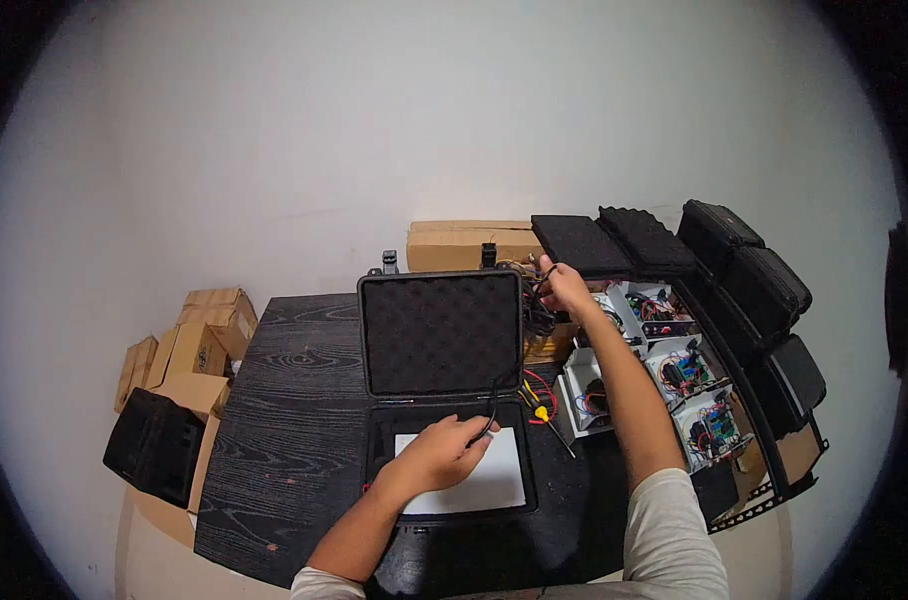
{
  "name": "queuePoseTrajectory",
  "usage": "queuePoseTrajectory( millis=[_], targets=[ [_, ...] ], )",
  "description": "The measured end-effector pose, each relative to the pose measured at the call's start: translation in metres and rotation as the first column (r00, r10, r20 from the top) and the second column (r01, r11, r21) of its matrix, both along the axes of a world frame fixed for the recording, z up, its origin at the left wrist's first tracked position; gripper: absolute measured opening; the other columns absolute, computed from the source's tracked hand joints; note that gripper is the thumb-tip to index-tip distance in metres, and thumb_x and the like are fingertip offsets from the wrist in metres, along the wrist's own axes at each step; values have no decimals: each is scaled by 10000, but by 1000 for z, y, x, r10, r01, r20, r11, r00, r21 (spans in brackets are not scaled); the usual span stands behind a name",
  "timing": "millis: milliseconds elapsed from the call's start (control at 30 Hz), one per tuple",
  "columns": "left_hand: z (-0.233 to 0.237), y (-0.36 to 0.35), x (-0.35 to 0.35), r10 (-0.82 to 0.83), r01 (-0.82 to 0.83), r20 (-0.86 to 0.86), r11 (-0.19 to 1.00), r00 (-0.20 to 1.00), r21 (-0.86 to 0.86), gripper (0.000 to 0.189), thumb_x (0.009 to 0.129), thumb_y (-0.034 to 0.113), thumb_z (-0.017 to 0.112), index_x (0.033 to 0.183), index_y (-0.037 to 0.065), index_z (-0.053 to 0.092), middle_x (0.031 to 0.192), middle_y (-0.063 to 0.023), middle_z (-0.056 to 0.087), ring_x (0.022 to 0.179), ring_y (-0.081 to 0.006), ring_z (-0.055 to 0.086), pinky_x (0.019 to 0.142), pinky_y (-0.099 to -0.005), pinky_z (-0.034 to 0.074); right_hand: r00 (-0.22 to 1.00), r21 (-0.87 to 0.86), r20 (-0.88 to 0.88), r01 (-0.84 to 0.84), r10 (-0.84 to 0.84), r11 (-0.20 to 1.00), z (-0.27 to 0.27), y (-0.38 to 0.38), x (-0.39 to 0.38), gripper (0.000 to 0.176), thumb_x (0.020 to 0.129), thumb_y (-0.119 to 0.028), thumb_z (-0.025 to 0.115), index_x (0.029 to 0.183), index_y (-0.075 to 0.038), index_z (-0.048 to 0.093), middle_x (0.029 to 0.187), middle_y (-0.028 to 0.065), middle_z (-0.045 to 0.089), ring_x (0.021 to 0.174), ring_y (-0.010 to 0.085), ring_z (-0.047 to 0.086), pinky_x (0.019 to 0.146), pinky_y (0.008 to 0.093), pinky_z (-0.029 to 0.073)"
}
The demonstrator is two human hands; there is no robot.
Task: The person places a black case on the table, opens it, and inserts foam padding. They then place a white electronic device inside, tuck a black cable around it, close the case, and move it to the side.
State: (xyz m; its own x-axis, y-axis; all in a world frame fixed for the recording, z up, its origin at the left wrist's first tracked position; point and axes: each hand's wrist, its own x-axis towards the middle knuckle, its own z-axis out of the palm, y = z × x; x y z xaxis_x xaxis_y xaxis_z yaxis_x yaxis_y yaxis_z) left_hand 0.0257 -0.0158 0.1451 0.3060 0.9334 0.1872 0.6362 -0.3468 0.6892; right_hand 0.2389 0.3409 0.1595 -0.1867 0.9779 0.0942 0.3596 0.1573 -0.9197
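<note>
A black hard case (444, 272) lies open on the dark table, its raised lid lined with egg-crate foam (440, 330). In its base is a white panel (479, 485). Over that panel, my left hand (442, 456) is closed around a thin black cable (493, 405), which runs upward in front of the lid. My right hand (568, 290) reaches beyond the lid's right side, fingers pinched on a black cable beside a heap of wires (541, 318). A yellow-handled screwdriver (541, 412) and a red wire (551, 388) lie to the right of the case.
White boxes with circuit boards and wires (709, 430) fill a rack at right. Black foam sheets (584, 243) and black cases (766, 285) stand behind and beside it. Cardboard boxes (196, 350) and another black case (154, 445) sit left of the table (284, 400).
</note>
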Motion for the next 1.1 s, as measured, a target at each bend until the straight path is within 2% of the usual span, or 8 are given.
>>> queuePoseTrajectory(
  millis=[33,67,167,267,467,733,967,1100],
  targets=[
    [-3,1,0,2,-2,16,1000,1000,13,305,1042,228,575,1284,76,680,983,-243,710,971,-444,688,874,-507,541,997,97,80,-5,-3,995,-1,2,-2,521,979,-551,733,1092,-56,615,846,74,714,726,163,673,672,310,550],
    [-4,1,0,4,-5,31,1000,999,26,308,1044,231,572,1285,73,679,984,-244,711,974,-445,688,876,-508,541,997,97,38,-68,65,993,-7,-1,-2,433,920,-310,816,1148,-24,585,864,82,708,786,157,657,718,324,537],
    [1,-1,-1,15,-15,8,1000,1000,-3,321,1050,244,563,1292,63,672,1005,-252,715,987,-448,689,890,-513,539,970,67,-111,-209,215,976,-10,-6,-4,467,851,-102,792,1234,-17,539,873,82,693,783,158,638,727,336,532],
    [3,-1,-2,17,-17,35,1000,999,-7,335,1054,253,557,1307,61,663,1032,-261,718,1014,-446,692,905,-516,535,976,164,73,-217,207,962,-31,23,0,529,846,-27,691,1335,-42,490,911,83,693,788,179,660,760,330,537],
    [-2,2,-4,96,-103,65,988,993,117,339,1054,225,554,1324,47,659,991,-240,726,963,-424,713,863,-490,546,989,453,132,-122,69,883,-25,18,-1,568,844,21,620,1381,-102,482,962,111,683,771,186,682,696,342,563],
    [-10,5,-7,167,-203,211,966,963,160,311,1069,183,551,1315,34,669,774,-121,694,731,-235,711,722,-358,542,981,14,-111,-159,160,987,15,-14,3,807,937,11,550,1673,-189,283,1109,144,699,632,277,721,563,411,624],
    [-13,6,-8,173,-216,244,963,954,161,316,1068,176,551,1323,31,669,781,-111,699,743,-213,717,726,-354,548,981,92,-26,-191,194,977,22,-20,7,697,1061,-157,595,1678,-260,287,1335,156,642,603,271,737,511,372,634],
    [-13,7,-9,180,-220,233,963,955,155,314,1067,175,550,1319,31,669,799,-122,709,756,-217,729,737,-358,556,980,177,59,-197,189,964,26,-16,9,737,1022,-84,595,1672,-263,296,1328,150,654,668,303,754,518,401,641]
  ],
)
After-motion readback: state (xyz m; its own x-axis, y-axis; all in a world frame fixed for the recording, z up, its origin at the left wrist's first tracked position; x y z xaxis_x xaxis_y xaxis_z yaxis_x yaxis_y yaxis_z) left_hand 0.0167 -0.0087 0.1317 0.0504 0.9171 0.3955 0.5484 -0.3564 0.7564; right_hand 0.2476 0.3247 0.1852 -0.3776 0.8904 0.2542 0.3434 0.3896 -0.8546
